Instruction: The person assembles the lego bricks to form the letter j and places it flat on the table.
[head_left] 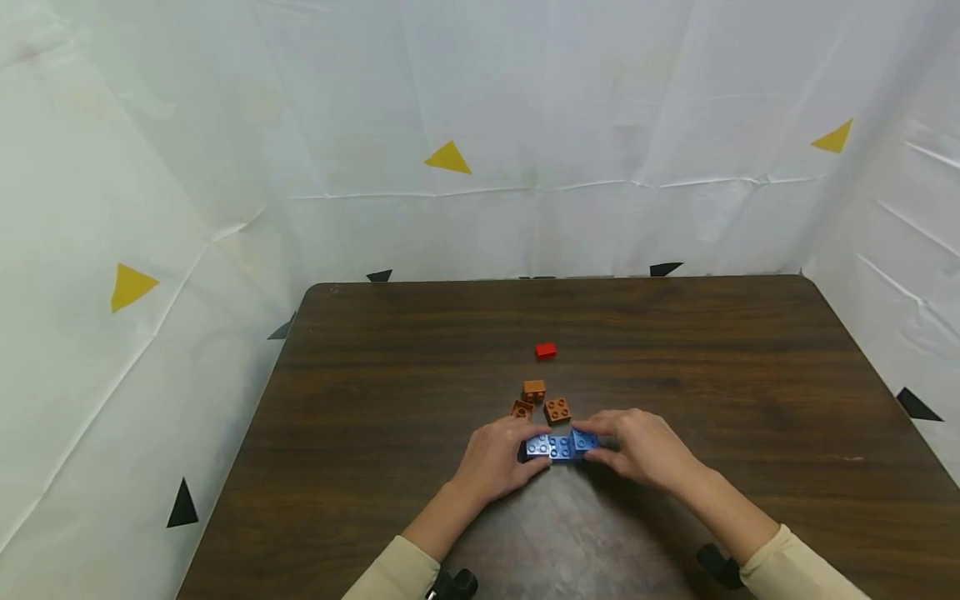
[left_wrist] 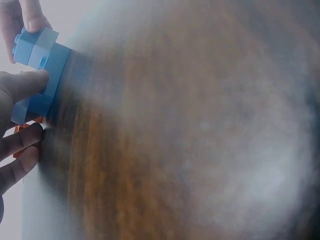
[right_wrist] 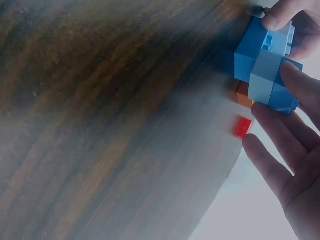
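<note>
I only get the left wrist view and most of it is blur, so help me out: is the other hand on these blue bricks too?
Observer: Yes. The right hand pinches the right end of the blue bricks; the left hand holds the left end.
Operator: What is the orange by my fingers?
Observer: Three orange bricks sit on the table just beyond the blue ones.
Operator: Anything further out?
Observer: One red brick lies alone past the orange ones.
</note>
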